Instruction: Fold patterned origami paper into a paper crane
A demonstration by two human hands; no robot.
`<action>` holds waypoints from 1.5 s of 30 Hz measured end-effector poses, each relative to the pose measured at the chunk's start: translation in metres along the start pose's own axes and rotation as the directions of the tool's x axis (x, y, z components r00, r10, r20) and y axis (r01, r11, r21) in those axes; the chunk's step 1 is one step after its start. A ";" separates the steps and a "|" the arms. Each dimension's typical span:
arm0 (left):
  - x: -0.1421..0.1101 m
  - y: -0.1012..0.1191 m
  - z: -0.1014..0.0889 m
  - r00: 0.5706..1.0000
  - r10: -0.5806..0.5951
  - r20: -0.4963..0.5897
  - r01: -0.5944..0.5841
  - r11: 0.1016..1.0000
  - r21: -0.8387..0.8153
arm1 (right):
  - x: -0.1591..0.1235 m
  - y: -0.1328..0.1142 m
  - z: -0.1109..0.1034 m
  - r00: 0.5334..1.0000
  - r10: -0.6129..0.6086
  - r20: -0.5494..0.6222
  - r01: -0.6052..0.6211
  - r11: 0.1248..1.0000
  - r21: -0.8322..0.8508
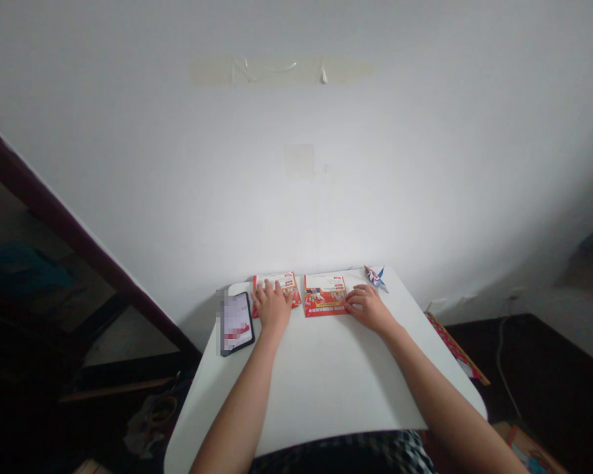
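Note:
Two red-and-white printed paper leaflets lie side by side near the far edge of the white table. My left hand [273, 304] rests on the left leaflet [295, 280] with its fingers spread, covering much of its print. The right leaflet [325, 296] lies flat, its picture and lettering showing. At that leaflet's right edge, my right hand [368, 306] touches down with bent fingers that are slightly apart. Beyond the right hand sits a small folded paper piece [376, 278] with pointed tips, patterned in blue, red and white.
A phone [240, 322] with a lit, partly blurred screen lies at the table's left edge. The white table [326, 382] stands against a wall [296, 217] with old tape on it. A dark-framed panel [89, 243] leans at left. On the right floor runs a cable [501, 359].

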State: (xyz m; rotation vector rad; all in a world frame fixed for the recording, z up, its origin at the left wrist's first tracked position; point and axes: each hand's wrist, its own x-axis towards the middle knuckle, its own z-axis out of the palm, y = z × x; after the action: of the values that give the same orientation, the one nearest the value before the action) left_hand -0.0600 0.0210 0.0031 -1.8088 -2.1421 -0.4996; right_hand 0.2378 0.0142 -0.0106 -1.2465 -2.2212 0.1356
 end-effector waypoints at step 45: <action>-0.046 0.057 0.000 0.910 0.409 0.071 -0.381 0.891 -0.249 | -0.006 -0.034 0.023 0.960 0.244 0.135 -0.194 0.932 -0.306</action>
State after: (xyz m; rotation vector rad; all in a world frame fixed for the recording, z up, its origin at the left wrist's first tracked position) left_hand 0.0039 -0.0113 -0.0125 -2.3874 -1.7654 -0.5641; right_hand 0.2027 -0.0053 -0.0207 -1.7027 -2.3002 0.0010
